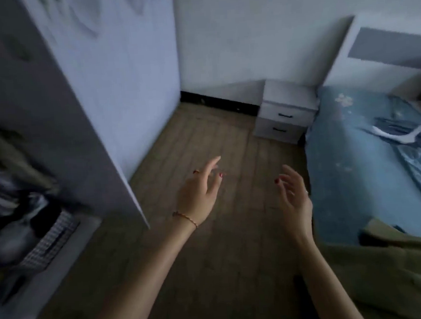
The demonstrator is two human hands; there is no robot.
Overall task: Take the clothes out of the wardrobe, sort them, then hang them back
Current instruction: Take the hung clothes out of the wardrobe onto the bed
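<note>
Reaching out over the wooden floor (210, 246), the left hand (201, 192) and the right hand (294, 198) hold nothing; both have loose, spread fingers and hang in the air, with a gap of bare floor between them. The left wrist carries a thin bracelet (185, 218), and the right hand shows a ring (306, 192).

To the left of the left hand stands the open wardrobe door (81, 106), its lower corner coming down close to the left forearm. Behind this door, further left, the wardrobe (19, 185) still has clothes inside: dark and olive pieces (9, 153) hang there, blurred, and below them sits a checked basket (50, 240).

To the right of the right hand is the bed (354, 161) with a blue sheet. An olive garment (386, 271) lies on its near end, just beside the right forearm. Further along the sheet, well apart from the hand, lies a dark garment with a white hanger (402, 133).

Ahead of both hands, against the wall, a small white nightstand (283, 114) with two drawers stands touching the head of the bed.
</note>
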